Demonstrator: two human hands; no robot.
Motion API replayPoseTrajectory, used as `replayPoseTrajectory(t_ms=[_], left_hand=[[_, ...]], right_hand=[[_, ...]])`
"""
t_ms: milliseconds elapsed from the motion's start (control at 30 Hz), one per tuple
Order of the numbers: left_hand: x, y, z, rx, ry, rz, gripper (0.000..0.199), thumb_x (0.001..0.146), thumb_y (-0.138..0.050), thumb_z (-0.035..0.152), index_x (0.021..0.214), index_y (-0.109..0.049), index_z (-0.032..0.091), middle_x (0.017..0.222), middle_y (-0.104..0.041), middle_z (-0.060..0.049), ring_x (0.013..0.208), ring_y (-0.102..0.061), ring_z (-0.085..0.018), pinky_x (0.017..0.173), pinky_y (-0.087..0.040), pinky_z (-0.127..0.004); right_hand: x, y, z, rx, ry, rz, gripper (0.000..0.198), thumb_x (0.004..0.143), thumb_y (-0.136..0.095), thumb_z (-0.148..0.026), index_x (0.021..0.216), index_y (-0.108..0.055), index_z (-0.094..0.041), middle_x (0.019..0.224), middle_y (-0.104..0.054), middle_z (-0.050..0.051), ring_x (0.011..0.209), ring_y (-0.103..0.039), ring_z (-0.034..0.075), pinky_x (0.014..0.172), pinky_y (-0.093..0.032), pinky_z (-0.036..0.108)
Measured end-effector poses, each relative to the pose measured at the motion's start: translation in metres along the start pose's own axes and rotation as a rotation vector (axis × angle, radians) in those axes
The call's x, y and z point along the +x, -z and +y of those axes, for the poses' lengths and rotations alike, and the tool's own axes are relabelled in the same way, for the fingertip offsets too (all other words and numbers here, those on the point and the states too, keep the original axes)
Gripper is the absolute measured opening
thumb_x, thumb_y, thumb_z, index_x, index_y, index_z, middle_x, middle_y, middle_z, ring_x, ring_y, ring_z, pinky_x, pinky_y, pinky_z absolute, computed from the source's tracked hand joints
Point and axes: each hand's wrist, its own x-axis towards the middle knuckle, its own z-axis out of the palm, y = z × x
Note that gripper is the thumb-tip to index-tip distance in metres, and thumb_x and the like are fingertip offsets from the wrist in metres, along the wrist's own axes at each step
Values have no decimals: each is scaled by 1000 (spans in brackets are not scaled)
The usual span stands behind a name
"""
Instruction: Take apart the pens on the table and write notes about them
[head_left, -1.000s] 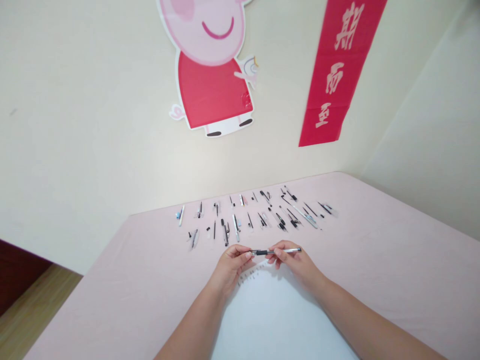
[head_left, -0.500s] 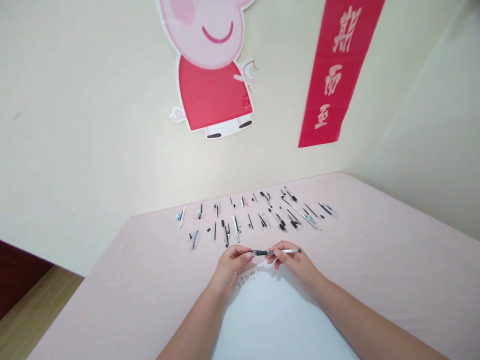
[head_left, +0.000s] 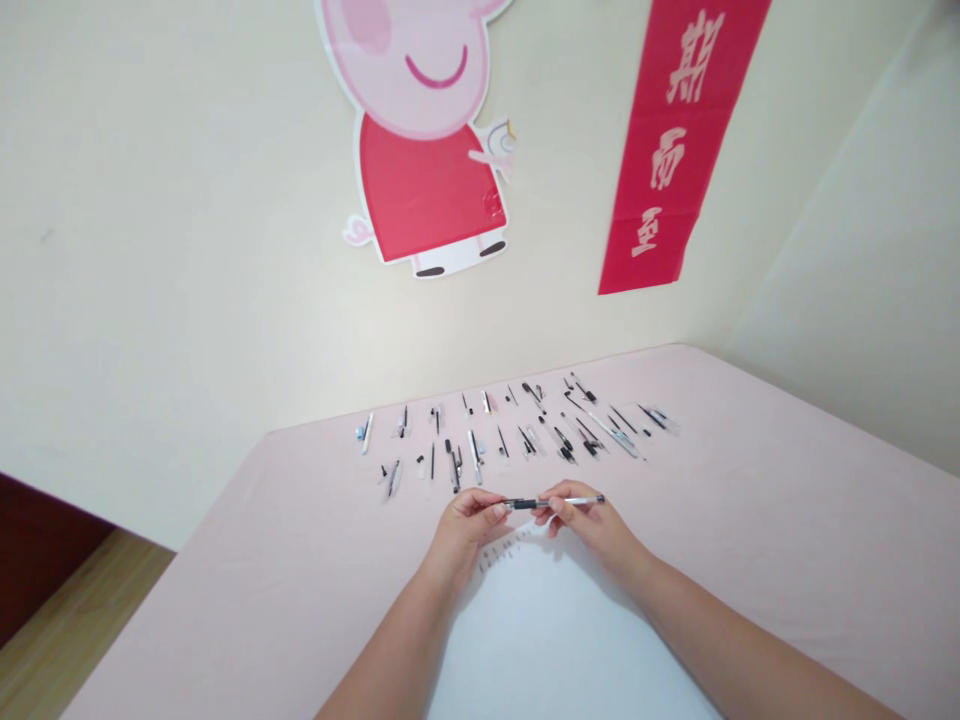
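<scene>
Pretty sure this is a room in somebody's home: there's a big cartoon pig cutout (head_left: 431, 190) stuck on the plain cream wall (head_left: 187, 270) above the far edge of the table (head_left: 795, 560), plus a red banner (head_left: 660, 150) with pale characters over by the far right corner. Table's covered in soft pink cloth (head_left: 225, 600), and there's wood-look floor (head_left: 82, 630) past the left edge.
</scene>
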Motion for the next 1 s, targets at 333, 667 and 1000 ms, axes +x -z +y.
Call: replayPoseTrajectory(t_ms=[333, 667, 1000], left_hand=[[-4, -7, 10, 19, -39, 33, 23, 56, -81, 24, 73, -67, 17, 72, -67, -1, 69, -60, -12, 71, -45, -24], [3, 2, 3, 99, -40, 125, 28, 59, -78, 31, 78, -65, 17, 72, -65, -1, 67, -59, -12, 64, -43, -22], [-3, -6, 10, 171, -34, 105, 35, 58, -77, 35, 86, -63, 18, 73, -61, 0, 68, -59, -12, 63, -42, -22]], right_hand=[[4, 11, 2, 90, -52, -76, 34, 74, -67, -46, 91, -67, -16, 66, -62, 2, 56, -54, 12, 55, -45, 26], [11, 32, 0, -243, -77, -20, 37, 72, -65, -46, 94, -69, -18, 72, -63, 3, 60, -53, 13, 58, -44, 27], [9, 30, -2, -734, 135, -93, 21, 81, -56, -34, 79, -71, -20, 74, -65, 5, 70, -58, 18, 65, -43, 29]])
